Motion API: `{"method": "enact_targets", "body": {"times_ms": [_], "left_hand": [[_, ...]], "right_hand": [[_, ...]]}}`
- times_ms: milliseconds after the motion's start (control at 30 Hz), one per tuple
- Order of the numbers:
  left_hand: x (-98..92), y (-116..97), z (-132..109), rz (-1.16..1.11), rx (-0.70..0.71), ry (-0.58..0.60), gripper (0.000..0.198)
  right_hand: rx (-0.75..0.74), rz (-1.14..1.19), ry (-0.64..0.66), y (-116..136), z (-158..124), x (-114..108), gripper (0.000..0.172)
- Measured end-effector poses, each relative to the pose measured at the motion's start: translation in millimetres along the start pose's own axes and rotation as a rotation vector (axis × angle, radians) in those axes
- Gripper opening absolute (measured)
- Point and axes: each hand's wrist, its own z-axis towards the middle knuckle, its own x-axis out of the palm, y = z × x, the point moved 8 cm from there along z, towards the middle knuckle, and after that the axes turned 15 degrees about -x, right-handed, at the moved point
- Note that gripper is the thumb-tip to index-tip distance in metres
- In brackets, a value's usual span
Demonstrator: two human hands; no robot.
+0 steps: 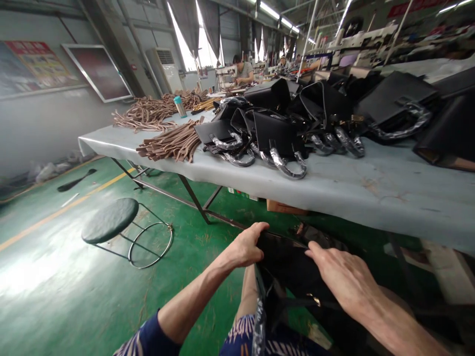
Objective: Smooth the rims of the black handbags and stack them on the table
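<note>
Below the table edge, over my lap, I hold a black handbag (285, 259) by its upper rim. My left hand (248, 247) grips the rim's left end, fingers curled over it. With its fingers closed on the same rim, my right hand (339, 272) is farther to the right. A plastic-wrapped handle (259, 321) hangs on the bag's near left side, and a small gold-coloured metal fitting shows beneath my right hand. The lower part of the bag is dark and partly hidden by my right arm.
Several black handbags (278, 133) with wrapped handles lie on the grey-covered table (334, 193). Bundles of brown straps (172, 141) and a teal-capped bottle (180, 106) are at its left. A round stool (111, 220) stands on the green floor. A person (244, 71) sits farther back.
</note>
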Motion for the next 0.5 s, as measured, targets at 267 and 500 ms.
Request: {"method": "enact_targets", "body": {"times_ms": [267, 500], "left_hand": [[-5.6, -11, -14, 0.227, 0.082, -0.232, 0.061], [3.3, -36, -23, 0.402, 0.324, -0.184, 0.043]], "right_hand": [[-0.016, 0.048, 0.063, 10, -9, 10, 0.009], [-0.081, 0.065, -0.024, 19, -10, 7, 0.017]]}}
